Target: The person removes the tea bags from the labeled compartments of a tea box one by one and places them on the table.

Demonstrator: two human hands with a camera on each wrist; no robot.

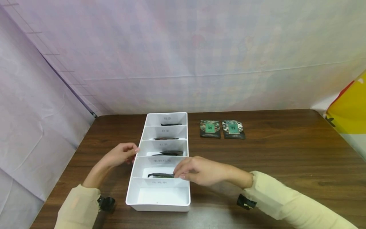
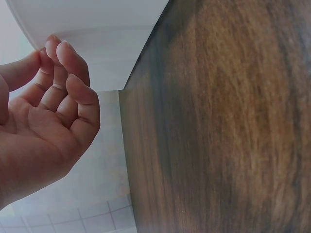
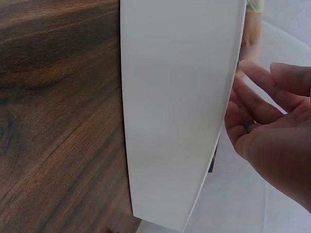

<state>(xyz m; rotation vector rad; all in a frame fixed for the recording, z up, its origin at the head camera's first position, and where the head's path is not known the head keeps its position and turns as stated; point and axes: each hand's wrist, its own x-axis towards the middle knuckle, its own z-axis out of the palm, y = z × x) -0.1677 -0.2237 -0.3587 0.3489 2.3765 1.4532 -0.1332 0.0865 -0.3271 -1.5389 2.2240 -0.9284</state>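
A white divided box point(image 1: 158, 199) stands on the table, its row of compartments labelled in characters. My left hand point(image 1: 121, 155) is at the box's left rim, thumb and fingertips meeting on it in the left wrist view. My right hand point(image 1: 197, 170) reaches over the right rim into the second compartment from the front. Its fingertips are at the right end of a dark flat packet point(image 1: 160, 175). In the right wrist view the thumb stands apart from the loosely bent fingers point(image 3: 257, 99). The box wall hides part of them.
Further dark packets lie in the three back compartments, such as a dark packet point(image 1: 168, 153) in the middle one. Two patterned packets with green labels, a left one point(image 1: 210, 128) and a right one point(image 1: 233, 129), lie right of the box. White cloth point(image 1: 200, 63) hangs behind the table.
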